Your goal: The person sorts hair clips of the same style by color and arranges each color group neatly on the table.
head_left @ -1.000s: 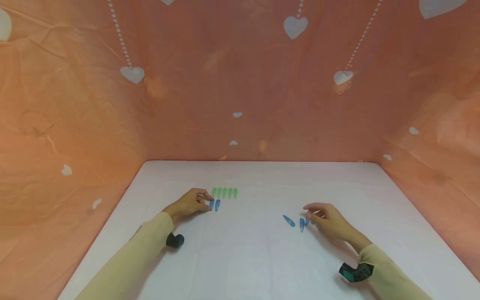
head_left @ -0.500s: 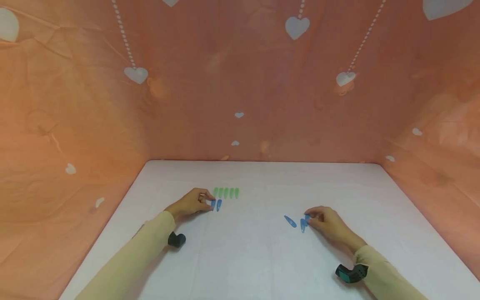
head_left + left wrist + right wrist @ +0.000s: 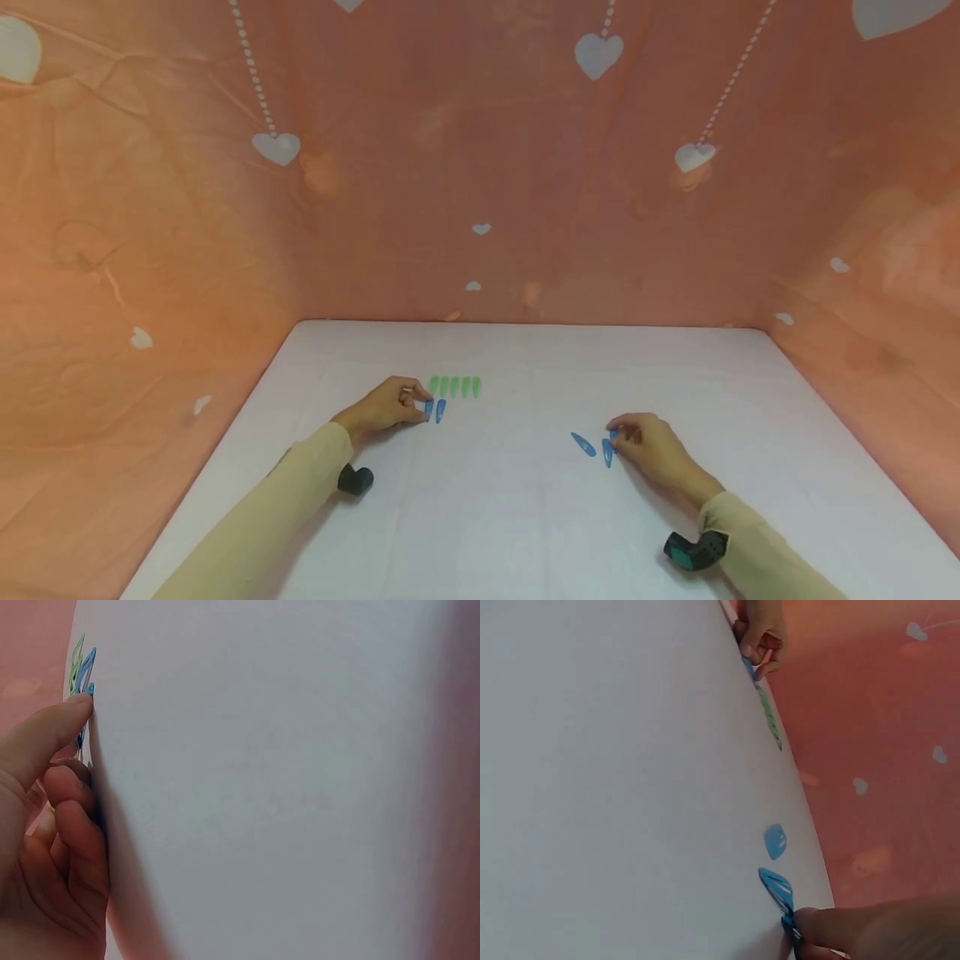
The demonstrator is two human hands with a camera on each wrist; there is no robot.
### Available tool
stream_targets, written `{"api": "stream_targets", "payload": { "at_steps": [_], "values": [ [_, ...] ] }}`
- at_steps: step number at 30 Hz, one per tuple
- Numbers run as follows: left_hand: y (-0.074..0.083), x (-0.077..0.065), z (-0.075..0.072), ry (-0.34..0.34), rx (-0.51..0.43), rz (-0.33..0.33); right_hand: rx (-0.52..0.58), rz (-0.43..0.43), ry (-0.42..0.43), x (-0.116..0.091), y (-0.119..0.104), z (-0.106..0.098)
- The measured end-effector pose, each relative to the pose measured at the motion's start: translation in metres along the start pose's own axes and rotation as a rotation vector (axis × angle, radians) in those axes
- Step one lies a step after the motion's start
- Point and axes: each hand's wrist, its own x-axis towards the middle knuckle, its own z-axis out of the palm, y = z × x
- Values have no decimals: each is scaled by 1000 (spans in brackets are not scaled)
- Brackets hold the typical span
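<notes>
At the left, my left hand (image 3: 384, 407) pinches a blue snap hair clip (image 3: 429, 409) between thumb and fingers, low at the table. Just right of it lies a second blue hair clip (image 3: 440, 411). Behind them, a row of several green hair clips (image 3: 454, 386) stands side by side. On the right, my right hand (image 3: 658, 450) pinches another blue hair clip (image 3: 790, 927), partly hidden by the fingertips. Close to its left lies one blue hair clip (image 3: 607, 452), and farther left another blue clip (image 3: 583, 444) lies slanted.
The white table (image 3: 495, 500) extends under both forearms. An orange cloth (image 3: 390, 208) with pale hearts hangs behind it and along both sides. Dark devices are strapped at the left wrist (image 3: 355, 479) and right wrist (image 3: 696, 552).
My right hand has lowered onto a blue hair clip and now pinches it; a second ago its fingers were more spread. The left hand keeps its pinch in place. The head view has shifted slightly.
</notes>
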Motion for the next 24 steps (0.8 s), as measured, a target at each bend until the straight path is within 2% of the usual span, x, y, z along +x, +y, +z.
{"api": "stream_targets", "payload": {
  "at_steps": [5,10,13,17,20,24],
  "values": [
    [1,1,0,3,0,-1,95,6,-86,8,4,-6],
    [1,2,0,-3,-9,-10,193,20,-132,12,3,-11],
    [1,2,0,-5,7,3,263,-28,-150,15,1,-13],
    [0,3,0,-13,13,23,370,-73,-219,21,-3,-13],
    [-2,3,0,-16,-12,15,424,-60,-268,26,-7,-11],
    [-3,4,0,-16,-23,8,451,-38,-277,32,-14,-7]
  ]
}}
